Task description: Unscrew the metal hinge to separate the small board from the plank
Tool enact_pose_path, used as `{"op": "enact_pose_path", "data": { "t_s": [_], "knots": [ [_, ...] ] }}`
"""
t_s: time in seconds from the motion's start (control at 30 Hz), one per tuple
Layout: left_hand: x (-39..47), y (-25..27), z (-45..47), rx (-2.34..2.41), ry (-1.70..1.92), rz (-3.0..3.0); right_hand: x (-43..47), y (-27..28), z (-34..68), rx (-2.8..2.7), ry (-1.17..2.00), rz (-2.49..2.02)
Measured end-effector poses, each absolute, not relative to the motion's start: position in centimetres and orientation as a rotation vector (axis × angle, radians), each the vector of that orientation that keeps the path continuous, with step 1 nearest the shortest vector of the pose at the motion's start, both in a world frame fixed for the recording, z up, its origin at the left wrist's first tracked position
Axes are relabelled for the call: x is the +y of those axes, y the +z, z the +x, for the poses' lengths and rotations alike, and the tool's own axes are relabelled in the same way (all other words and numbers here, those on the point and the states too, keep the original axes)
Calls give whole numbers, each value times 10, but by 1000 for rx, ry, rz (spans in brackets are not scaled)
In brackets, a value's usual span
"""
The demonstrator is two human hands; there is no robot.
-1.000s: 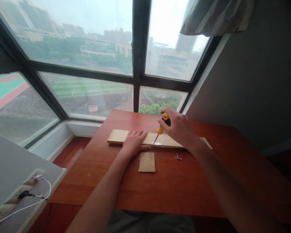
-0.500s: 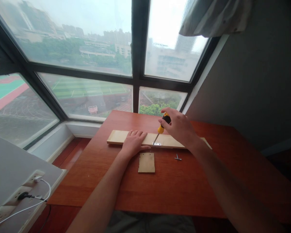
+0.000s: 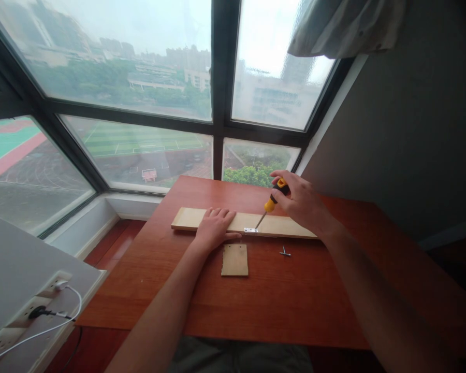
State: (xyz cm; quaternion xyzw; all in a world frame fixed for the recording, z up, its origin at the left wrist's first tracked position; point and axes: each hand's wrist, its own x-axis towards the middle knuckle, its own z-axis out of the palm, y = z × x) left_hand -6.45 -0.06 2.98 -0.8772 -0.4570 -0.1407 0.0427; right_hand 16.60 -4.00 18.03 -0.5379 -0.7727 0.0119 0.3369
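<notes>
Head view, screwdriver [image 3: 270,206] in right fingers [image 3: 282,200], at metal plate [image 3: 250,230]

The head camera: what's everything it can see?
table: one, brown, centre
long board: one, pale, on table
metal plate: one, silver, board's near edge
screwdriver: one, yellow-black, tip at plate
wooden piece: one, tan, nearer than board
screws: seemingly two, grey, right of it
window: one, dark-framed, behind
sports field: one, green, outside
curtain: one, greyish, top right
sockets: three, white, lower left
cables: two, white, black, lower left
trousers: one pair, dark, bottom
left hand: one, bare, on board
right hand: one, bare, holding screwdriver
</notes>
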Motion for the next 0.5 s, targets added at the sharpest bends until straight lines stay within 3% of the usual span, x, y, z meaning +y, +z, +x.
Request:
{"op": "enact_pose_path", "data": {
  "t_s": [0.5],
  "knots": [
    [-1, 31, -64, -1412, -414, -2688, -41, 178, 164, -2043, 20, -1418]
  ]
}}
